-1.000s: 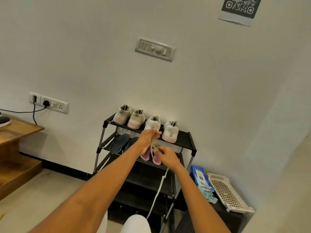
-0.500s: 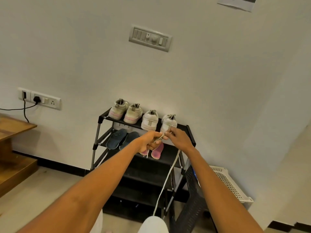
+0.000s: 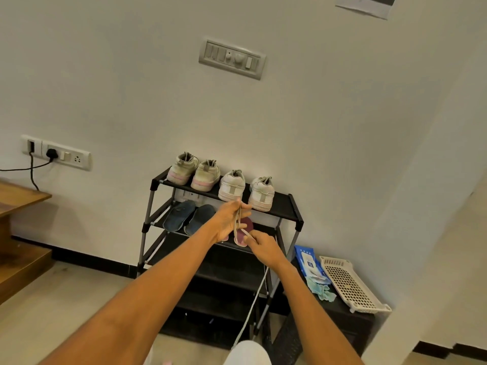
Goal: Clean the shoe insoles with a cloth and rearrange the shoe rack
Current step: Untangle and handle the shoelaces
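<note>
Beside shoe rack, white basket

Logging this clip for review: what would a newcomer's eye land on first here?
Two bare forearms reach to the middle of the frame, where the left hand and right hand each pinch a pale shoelace that trails down in front of the black metal-framed shoe rack. Four worn white sneakers line its top shelf against the wall, and dark blue insoles lie on the shelf below.
</note>
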`<action>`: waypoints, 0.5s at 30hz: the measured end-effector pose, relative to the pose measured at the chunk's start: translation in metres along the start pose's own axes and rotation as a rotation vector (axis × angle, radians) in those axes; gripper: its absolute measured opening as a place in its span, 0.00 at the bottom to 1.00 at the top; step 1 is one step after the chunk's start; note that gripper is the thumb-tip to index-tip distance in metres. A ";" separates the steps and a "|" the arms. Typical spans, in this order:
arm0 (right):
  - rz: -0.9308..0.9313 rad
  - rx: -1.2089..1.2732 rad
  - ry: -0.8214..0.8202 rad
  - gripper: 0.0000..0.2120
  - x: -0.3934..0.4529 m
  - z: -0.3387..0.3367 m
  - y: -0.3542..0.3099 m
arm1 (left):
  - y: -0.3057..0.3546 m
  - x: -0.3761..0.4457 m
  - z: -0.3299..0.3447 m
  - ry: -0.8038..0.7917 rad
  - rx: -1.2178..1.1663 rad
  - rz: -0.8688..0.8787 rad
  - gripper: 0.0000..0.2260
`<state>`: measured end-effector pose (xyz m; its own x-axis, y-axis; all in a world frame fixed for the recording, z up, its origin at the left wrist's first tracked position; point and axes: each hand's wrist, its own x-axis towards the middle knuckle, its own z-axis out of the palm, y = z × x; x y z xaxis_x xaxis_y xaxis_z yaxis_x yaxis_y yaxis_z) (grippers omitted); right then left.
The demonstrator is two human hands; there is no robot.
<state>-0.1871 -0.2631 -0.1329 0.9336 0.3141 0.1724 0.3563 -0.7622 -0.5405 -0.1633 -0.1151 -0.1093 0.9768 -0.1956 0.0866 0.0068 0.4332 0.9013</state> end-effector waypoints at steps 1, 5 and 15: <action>-0.019 -0.015 -0.007 0.12 0.000 -0.004 -0.004 | -0.002 -0.001 0.001 0.026 0.082 0.010 0.13; -0.134 -0.043 -0.045 0.13 0.000 -0.025 -0.026 | -0.004 -0.009 0.007 0.093 0.434 0.040 0.13; -0.034 -0.012 0.229 0.16 0.017 -0.060 -0.020 | 0.005 -0.020 0.010 -0.296 0.239 -0.128 0.15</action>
<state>-0.1765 -0.2762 -0.0701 0.9047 0.2041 0.3739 0.3870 -0.7604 -0.5215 -0.1845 -0.1175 -0.1023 0.8674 -0.4946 0.0543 0.0405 0.1791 0.9830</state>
